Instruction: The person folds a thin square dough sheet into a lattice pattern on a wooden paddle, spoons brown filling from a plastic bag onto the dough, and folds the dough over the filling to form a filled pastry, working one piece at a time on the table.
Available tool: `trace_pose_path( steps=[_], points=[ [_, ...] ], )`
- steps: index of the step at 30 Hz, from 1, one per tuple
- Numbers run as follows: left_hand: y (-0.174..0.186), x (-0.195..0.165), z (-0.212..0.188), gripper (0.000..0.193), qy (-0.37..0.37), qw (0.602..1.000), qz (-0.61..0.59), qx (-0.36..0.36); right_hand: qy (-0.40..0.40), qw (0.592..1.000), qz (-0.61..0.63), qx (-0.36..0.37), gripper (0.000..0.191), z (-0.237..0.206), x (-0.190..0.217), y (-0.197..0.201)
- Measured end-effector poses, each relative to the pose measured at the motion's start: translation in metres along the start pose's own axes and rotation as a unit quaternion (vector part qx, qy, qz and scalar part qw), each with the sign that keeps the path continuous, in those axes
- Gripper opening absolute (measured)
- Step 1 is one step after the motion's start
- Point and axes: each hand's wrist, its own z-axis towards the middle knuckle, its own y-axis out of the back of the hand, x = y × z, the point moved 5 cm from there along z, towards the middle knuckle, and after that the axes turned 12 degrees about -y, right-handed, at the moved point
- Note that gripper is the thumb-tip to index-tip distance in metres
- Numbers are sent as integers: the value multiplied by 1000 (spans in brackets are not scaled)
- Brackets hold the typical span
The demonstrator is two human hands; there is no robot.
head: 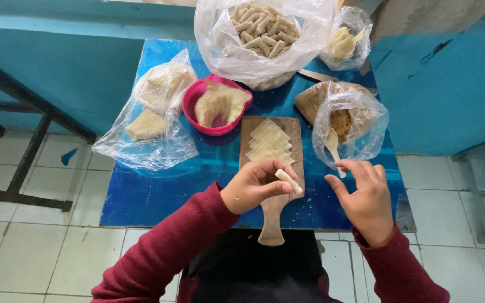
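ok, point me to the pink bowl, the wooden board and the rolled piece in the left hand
pink bowl (pixel 193 100): head view, on its left rim.
wooden board (pixel 271 227): head view, on its handle.
rolled piece (pixel 289 181): head view, mid-length, at the left hand (pixel 252 186) fingertips.

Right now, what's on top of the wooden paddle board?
On the wooden paddle board lies a fanned stack of pale dough squares. The left hand, holding a rolled dough stick, covers part of the board's lower end, so that patch is hidden.

Bags and bowl crowd the table; near edge open.
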Motion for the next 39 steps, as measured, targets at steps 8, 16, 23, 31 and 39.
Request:
trace_pose_path(
  steps=[8,16,23,31,39],
  points=[
    [-16,-25,18,19,-27,997,66,14,29,991,-129,-11,41,2,-22,-15],
    [52,-121,129,28,-246,809,506,-169,39,999,27,-11,29,16,-28,-10],
    [21,-103,109,79,-246,665,693,-129,-168,971,170,4,20,35,-42,-9],
    [-36,-4,-20,100,-78,639,761,73,-8,994,36,-107,8,38,-35,18],
    [-33,19,-45,78,-61,604,792,56,38,990,-64,-120,6,47,-34,9]
  ],
)
